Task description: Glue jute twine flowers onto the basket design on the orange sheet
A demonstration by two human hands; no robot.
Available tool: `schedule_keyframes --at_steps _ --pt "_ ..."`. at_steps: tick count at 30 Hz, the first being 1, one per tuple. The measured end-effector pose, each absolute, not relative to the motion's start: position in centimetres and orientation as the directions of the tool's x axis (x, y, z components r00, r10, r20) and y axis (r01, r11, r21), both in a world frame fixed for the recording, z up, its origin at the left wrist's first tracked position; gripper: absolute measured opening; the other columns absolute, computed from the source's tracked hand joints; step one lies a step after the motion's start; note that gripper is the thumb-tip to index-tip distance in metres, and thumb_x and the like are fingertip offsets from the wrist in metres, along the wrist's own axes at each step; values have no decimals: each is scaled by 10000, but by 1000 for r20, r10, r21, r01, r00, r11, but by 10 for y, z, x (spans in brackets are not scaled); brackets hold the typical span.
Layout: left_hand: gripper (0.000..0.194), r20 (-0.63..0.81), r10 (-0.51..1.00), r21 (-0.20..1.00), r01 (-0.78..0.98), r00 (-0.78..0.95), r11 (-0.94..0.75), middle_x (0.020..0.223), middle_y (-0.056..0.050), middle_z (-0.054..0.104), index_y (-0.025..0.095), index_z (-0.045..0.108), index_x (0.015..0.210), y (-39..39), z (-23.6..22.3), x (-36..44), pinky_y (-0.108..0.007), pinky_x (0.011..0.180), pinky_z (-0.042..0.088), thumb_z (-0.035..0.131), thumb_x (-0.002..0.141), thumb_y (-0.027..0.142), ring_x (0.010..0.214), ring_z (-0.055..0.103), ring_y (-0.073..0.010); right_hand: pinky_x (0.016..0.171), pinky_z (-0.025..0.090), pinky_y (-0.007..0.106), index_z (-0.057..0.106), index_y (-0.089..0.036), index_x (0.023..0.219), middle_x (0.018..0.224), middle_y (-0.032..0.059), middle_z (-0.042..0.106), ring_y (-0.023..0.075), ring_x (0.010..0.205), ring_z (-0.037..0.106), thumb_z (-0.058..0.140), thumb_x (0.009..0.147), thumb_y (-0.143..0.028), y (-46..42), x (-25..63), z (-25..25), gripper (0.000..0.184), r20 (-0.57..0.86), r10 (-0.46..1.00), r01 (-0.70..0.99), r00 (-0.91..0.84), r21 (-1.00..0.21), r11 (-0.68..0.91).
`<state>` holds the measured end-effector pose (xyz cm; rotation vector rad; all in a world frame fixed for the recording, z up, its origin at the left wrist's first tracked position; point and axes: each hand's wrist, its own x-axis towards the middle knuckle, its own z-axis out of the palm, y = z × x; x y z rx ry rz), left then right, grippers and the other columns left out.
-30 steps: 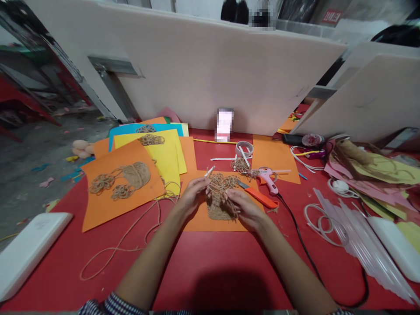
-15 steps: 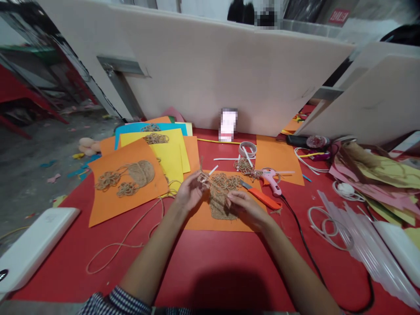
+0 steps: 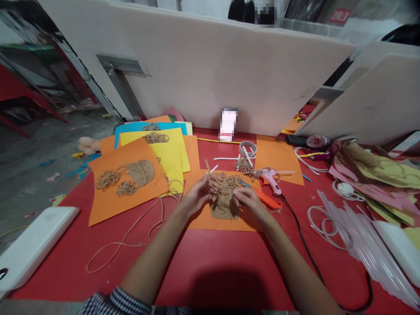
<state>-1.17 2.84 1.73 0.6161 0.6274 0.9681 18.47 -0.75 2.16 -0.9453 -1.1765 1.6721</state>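
Note:
My left hand (image 3: 201, 193) is closed, its fingertips pinching looped brown jute twine (image 3: 208, 174) with a loose end standing up. Close by on the right, my right hand (image 3: 248, 201) has thumb and forefinger pressed together; whatever is between them is too small to make out. Beneath both hands lies a flat woven twine piece (image 3: 224, 210), with looped twine flowers (image 3: 229, 178) at its upper edge, on an orange sheet (image 3: 203, 223). An orange-handled cutter (image 3: 269, 200) lies just beyond my right hand, partly covered by it.
A pink glue gun (image 3: 271, 180) with a black cord rests at right. Nearby are a tape roll (image 3: 247, 149) and clear glue sticks (image 3: 364, 245). Twine shapes lie on another orange sheet (image 3: 108, 210) at left. A phone (image 3: 228, 124) leans on the white board; a white device (image 3: 39, 245) sits front left.
My left hand has shifted right with the looped twine, now over the woven piece's left edge. My right hand has moved slightly right, its fingertips still together.

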Motion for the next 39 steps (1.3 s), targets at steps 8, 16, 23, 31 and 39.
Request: schedule_keyframes --at_steps 8,16,23,31,39 --pt "344 -174 969 861 -451 173 235 598 -18 589 110 705 744 32 12 -9 -185 499 405 770 770 447 508 524 -78 522 244 270 485 -210 585 577 -31 364 116 547 297 645 860 -543 -6 187 18 460 -108 944 -173 -312 -970 -168" --pt "375 -37 999 955 -296 5 37 705 -44 652 130 716 686 40 3 -14 -202 561 409 733 798 487 626 565 -107 516 218 271 484 -198 564 558 -34 362 104 530 283 645 864 -495 -5 188 14 452 -102 951 -249 -293 -952 -179" --pt "401 -75 992 913 -394 102 109 433 66 377 129 682 675 37 11 -10 -201 506 369 759 770 512 448 407 -72 493 145 275 479 -197 550 518 -44 298 99 499 223 607 879 -548 -1 189 12 498 -106 961 -287 -254 -941 -180" --pt "331 -126 992 818 -565 13 111 564 17 521 140 617 647 44 8 -18 -197 521 419 758 790 404 515 494 -80 470 155 274 452 -218 527 503 -45 268 105 481 193 622 839 -606 1 190 13 526 -123 966 -275 -227 -943 -185" --pt "275 -110 895 899 -341 432 275 549 83 365 156 689 978 26 23 -13 -190 426 179 766 804 356 428 234 -30 554 335 294 695 -218 724 608 34 518 172 611 461 413 921 -699 3 190 10 591 -58 995 -65 -82 -996 -63"
